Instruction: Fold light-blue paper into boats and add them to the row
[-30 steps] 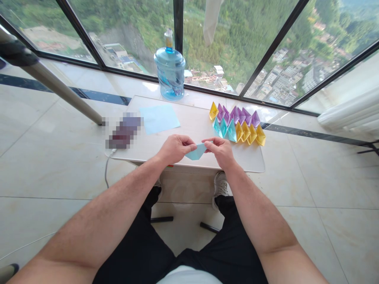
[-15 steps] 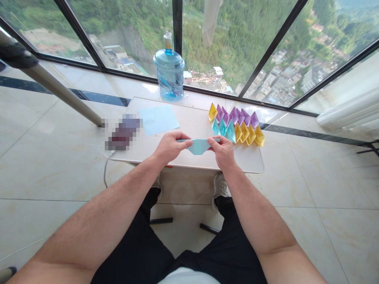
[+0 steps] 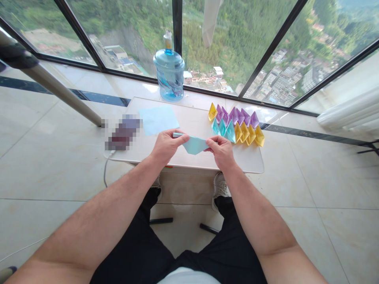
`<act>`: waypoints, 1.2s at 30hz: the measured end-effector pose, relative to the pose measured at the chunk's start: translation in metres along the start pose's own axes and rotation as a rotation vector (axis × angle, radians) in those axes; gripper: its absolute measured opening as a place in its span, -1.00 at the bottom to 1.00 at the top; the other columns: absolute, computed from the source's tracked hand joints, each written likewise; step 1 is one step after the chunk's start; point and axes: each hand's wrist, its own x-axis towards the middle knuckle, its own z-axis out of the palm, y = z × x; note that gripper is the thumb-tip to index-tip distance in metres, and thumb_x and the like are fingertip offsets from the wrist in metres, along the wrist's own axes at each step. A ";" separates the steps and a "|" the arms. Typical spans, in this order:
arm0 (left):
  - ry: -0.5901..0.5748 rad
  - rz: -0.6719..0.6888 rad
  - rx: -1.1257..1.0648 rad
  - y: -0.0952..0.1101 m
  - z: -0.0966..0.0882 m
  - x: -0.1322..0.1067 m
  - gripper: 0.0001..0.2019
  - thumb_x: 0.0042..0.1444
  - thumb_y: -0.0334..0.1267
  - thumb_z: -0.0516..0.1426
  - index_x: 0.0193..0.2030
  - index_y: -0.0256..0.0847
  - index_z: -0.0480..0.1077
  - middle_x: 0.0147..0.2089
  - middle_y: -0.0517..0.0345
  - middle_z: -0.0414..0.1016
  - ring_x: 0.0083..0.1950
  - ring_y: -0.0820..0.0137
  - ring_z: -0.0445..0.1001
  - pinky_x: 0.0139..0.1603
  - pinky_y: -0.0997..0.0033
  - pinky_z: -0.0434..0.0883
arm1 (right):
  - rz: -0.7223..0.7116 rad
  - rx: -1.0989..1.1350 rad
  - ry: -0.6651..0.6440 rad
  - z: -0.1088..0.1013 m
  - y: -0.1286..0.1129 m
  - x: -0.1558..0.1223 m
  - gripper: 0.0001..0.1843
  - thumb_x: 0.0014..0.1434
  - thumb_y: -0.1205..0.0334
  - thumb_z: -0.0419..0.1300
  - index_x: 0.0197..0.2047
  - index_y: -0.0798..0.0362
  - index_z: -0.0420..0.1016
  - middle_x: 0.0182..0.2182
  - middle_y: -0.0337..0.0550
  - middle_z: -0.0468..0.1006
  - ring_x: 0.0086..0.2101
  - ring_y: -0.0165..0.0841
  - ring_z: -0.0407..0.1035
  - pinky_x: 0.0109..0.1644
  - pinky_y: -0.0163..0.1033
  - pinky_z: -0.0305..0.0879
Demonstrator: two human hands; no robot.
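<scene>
A light-blue folded paper (image 3: pixel 194 146) is stretched between my two hands above the near part of the white table (image 3: pixel 142 152). My left hand (image 3: pixel 169 145) pinches its left end, thumb on the near face. At the other end, my right hand (image 3: pixel 220 149) grips the paper between thumb and fingers. The paper has a straight upper edge and narrows to a blunt bottom. Beyond my left hand lies a flat light-blue sheet (image 3: pixel 158 119). Folded paper boats stand in two rows at the table's right: purple boats (image 3: pixel 237 116), turquoise boats (image 3: pixel 222 130) and yellow boats (image 3: pixel 249 135).
A blurred-out object (image 3: pixel 123 132) with a grey cable (image 3: pixel 105 173) lies at the table's left. A large blue water bottle (image 3: pixel 169 75) stands behind the table by the window. A slanted pole (image 3: pixel 65 86) is at the left, a white curtain (image 3: pixel 349 100) at the right.
The folded paper has tilted, its left end higher and its face turned more into view. Both hands have shifted slightly left, still holding it.
</scene>
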 end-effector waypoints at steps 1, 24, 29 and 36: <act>-0.007 0.004 0.030 0.001 -0.001 -0.001 -0.71 -0.22 -0.10 0.44 -0.46 -0.26 0.56 -0.51 0.20 0.51 -0.44 0.44 0.39 -0.35 0.41 0.31 | -0.015 -0.090 -0.043 -0.003 -0.002 0.000 -0.70 -0.06 -0.01 0.45 -0.44 0.05 0.58 -0.51 -0.28 0.54 -0.46 -0.42 0.41 -0.34 -0.27 0.46; -0.109 -0.114 -0.072 -0.007 0.011 -0.010 -0.66 -0.19 -0.06 0.44 -0.44 -0.29 0.54 -0.43 0.13 0.56 -0.41 0.44 0.41 -0.32 0.40 0.38 | -0.132 -0.530 -0.212 0.012 -0.012 -0.014 -0.62 0.11 -0.07 0.25 -0.47 0.10 0.54 -0.61 -0.27 0.39 -0.54 -0.47 0.16 -0.48 -0.32 0.06; -0.060 -0.112 -0.065 -0.009 0.010 -0.009 -0.64 -0.19 -0.02 0.43 -0.50 -0.27 0.49 -0.49 0.18 0.49 -0.46 0.48 0.34 -0.39 0.43 0.28 | -0.122 -0.511 -0.209 0.015 -0.011 -0.015 -0.63 0.11 -0.06 0.26 -0.48 0.09 0.53 -0.62 -0.27 0.40 -0.56 -0.47 0.17 -0.50 -0.32 0.05; 0.039 -0.065 -0.040 -0.009 0.012 -0.010 -0.64 -0.20 -0.06 0.42 -0.58 -0.24 0.40 -0.56 0.26 0.37 -0.49 0.52 0.26 -0.42 0.44 0.22 | -0.126 -0.534 -0.222 0.018 -0.009 -0.017 -0.64 0.12 -0.05 0.24 -0.48 0.07 0.51 -0.61 -0.27 0.41 -0.54 -0.46 0.19 -0.47 -0.31 0.09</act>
